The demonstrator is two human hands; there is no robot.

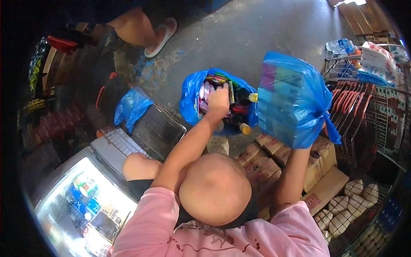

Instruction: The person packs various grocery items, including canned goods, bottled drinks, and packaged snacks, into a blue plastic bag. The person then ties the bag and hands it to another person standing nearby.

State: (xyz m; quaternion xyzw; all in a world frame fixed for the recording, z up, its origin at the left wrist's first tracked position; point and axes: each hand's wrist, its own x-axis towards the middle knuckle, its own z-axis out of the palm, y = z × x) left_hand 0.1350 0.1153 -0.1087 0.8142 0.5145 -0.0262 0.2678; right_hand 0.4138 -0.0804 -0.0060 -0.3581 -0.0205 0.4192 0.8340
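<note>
My left hand [219, 99] reaches into an open blue plastic bag [189, 109], back of the hand up, one finger extended among small packets and dark bottles with yellow caps. Its fingertips are partly hidden, so whether it grips anything cannot be told. My right hand [325, 126], mostly hidden, holds a knotted blue plastic bag [289, 99] by its knot side, at the right of the open bag. Through the thin film of the knotted bag, boxy contents show faintly. One yellow-capped bottle neck [253, 97] points towards it.
Cardboard cartons [321, 163] lie right of my knees, near a wire basket of wrapped packs [356, 199]. Red-tipped wire hooks [350, 96] hang at right. A small blue bag [132, 106] lies on a wire rack [160, 123]. A lit display case [93, 205] stands lower left. Another person's sandalled foot [162, 37] is ahead.
</note>
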